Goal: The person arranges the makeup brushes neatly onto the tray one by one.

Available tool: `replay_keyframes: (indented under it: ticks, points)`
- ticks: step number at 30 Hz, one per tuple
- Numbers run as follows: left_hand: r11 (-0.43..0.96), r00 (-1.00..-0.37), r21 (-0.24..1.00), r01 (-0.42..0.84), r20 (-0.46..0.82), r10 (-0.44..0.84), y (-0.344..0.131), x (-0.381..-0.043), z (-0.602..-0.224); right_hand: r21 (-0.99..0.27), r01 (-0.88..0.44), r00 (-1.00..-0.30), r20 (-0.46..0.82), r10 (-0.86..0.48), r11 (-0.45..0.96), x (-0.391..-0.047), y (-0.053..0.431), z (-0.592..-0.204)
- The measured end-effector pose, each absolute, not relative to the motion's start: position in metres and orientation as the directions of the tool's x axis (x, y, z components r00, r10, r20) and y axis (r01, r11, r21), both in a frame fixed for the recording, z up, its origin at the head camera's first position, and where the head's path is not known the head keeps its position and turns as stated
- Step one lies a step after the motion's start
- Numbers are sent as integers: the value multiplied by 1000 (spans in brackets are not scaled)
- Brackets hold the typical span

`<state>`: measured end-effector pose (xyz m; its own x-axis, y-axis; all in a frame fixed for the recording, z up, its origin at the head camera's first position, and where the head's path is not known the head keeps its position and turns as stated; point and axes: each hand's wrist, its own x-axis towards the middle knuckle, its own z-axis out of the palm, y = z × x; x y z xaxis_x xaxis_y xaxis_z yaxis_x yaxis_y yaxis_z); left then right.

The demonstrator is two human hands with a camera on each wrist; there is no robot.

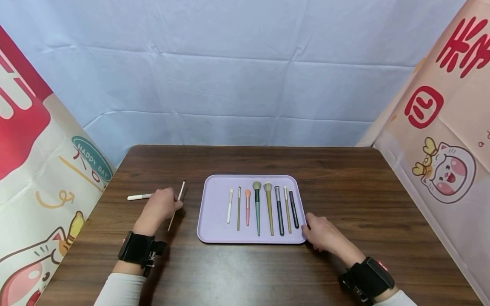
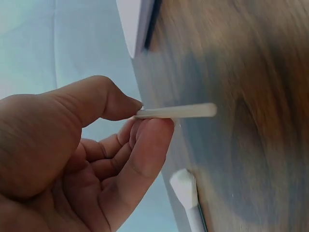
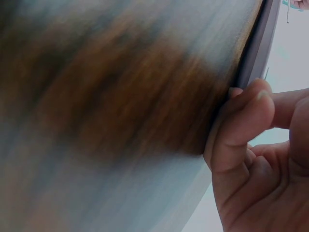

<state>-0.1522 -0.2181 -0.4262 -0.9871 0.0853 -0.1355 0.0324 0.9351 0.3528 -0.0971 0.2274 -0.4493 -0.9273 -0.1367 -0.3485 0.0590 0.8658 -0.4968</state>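
Note:
My left hand (image 1: 162, 205) pinches a thin, pale makeup brush (image 1: 181, 192) between thumb and forefinger, left of the tray. The left wrist view shows the handle end (image 2: 195, 111) of that brush poking out past the fingertips. Under the same hand a white makeup brush (image 1: 138, 197) lies on the table, partly hidden; its fluffy white head (image 2: 183, 186) shows in the left wrist view. My right hand (image 1: 325, 233) grips the near right corner of a lilac tray (image 1: 212, 208), its fingers (image 3: 248, 116) bent at the rim.
On the tray several makeup brushes lie in a row, among them a white one (image 1: 229, 208), a pink one (image 1: 247, 208), a green one (image 1: 257, 208) and a black one (image 1: 294, 210). The dark wooden table (image 1: 245, 272) ends at a pale cloth backdrop (image 1: 229, 93).

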Motion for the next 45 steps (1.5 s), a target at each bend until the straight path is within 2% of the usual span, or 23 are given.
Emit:
replay_keyframes:
  ticks: [21, 33, 45]
  points:
    - [933, -990, 359, -23, -137, 28, -190, -153, -421, -499, 52, -933, -332, -136, 865, -97, 229, -451]
    - [920, -978, 378, -106, -208, -27, -167, -157, -421, -498, 77, -926, -357, -123, 864, -98, 228, -451]
    - [906, -981, 411, -102, -192, -24, -147, -160, -422, -505, 56, -930, -340, -139, 861, -97, 228, -450]
